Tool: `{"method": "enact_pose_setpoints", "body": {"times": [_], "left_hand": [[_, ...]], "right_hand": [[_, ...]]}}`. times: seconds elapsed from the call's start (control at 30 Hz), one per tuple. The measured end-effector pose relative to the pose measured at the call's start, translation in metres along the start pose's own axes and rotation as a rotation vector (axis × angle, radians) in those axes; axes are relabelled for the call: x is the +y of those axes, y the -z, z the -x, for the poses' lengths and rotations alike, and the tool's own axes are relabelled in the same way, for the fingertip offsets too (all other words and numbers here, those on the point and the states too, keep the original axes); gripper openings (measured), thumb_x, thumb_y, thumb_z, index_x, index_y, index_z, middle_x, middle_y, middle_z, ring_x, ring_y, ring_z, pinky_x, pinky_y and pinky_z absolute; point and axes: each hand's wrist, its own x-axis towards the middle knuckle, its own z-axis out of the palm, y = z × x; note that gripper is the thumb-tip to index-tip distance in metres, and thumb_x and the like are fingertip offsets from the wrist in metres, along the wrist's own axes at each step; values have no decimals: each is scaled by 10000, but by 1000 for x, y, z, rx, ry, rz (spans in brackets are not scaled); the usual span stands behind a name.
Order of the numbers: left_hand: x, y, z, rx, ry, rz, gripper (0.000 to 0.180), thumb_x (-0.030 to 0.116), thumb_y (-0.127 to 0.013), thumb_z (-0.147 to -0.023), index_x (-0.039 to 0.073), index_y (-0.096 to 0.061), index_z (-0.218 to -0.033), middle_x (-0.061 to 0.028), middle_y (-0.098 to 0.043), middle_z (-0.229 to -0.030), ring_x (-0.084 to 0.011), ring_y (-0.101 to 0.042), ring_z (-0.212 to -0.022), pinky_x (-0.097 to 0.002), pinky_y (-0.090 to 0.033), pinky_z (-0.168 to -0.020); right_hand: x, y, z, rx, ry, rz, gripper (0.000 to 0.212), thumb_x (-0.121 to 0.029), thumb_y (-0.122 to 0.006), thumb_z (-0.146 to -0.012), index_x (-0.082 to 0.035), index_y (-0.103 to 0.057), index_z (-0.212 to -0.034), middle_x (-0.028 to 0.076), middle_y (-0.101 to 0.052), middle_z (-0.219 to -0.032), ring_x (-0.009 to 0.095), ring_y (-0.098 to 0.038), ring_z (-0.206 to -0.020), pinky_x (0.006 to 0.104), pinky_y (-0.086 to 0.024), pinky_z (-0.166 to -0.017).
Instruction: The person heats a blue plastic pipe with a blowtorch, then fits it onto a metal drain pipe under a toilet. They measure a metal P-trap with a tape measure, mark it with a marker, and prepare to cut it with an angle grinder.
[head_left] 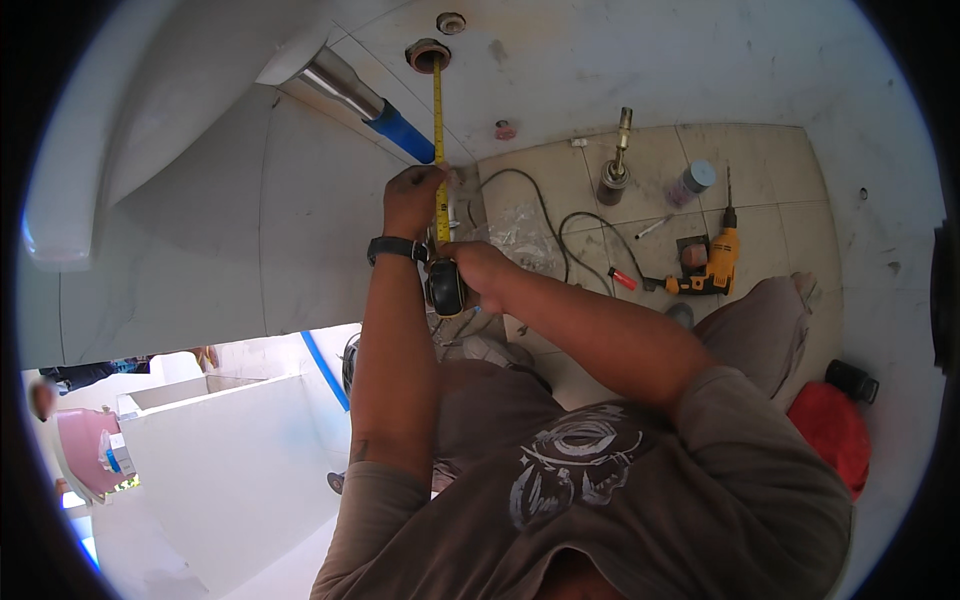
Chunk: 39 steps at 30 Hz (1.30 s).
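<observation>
A yellow tape measure blade (pixel 438 110) runs straight from the round pipe opening (pixel 428 57) in the wall down to its black case (pixel 446 288). My right hand (pixel 480 272) is wrapped around the case. Farther up, my left hand (pixel 413 200), a dark watch at its wrist, pinches the blade partway along, its fingertips partly hidden. Just left of the blade, a metal pipe (pixel 342 82) with a blue pipe (pixel 402 132) at its end slants down from beneath a white basin (pixel 190 90). The blue pipe's lower end lies close to the blade.
On the tiled floor at right are a yellow corded drill (pixel 712 265), a gas torch (pixel 614 178), a spray can (pixel 692 183), a red marker-like item (pixel 622 279) and a clear plastic bag (pixel 522 238). A black cable (pixel 545 205) loops among them. A red cloth-like item (pixel 828 430) lies far right.
</observation>
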Motion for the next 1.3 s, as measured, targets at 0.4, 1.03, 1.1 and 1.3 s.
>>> {"method": "enact_pose_setpoints", "body": {"times": [0.4,1.03,1.1,1.3], "left_hand": [[-2,-6,-6,84,-42,29,367,254,-778,-866,-73,-761,-1031,-110,-743,-891,-167,-663,-794,-316,-525,-747],[4,-9,-6,85,52,109,330,217,-748,-874,-63,-765,-1047,-126,-748,-942,-192,-670,-835,-334,-527,-783],[5,-8,-4,71,26,97,326,213,-743,-877,-61,-765,-1053,-126,-746,-939,-190,-666,-826,-333,-527,-775],[4,-10,-4,73,11,89,326,208,-725,-881,-76,-758,-1037,-116,-737,-897,-178,-652,-792,-323,-522,-749]], "right_hand": [[0,0,4,26,24,-20,270,-298,-578,-998,-48,-661,-1054,69,-671,-862,202,-691,-728,445,-610,-661],[0,4,4,5,-4,22,274,-311,-518,-1050,-89,-677,-1071,36,-692,-913,176,-686,-746,380,-592,-680],[0,3,5,21,10,37,263,-303,-534,-1035,-86,-679,-1065,42,-683,-899,186,-684,-740,410,-589,-673],[3,1,5,39,49,3,257,-264,-567,-997,-47,-681,-1074,72,-674,-883,212,-689,-721,435,-577,-654]]}}
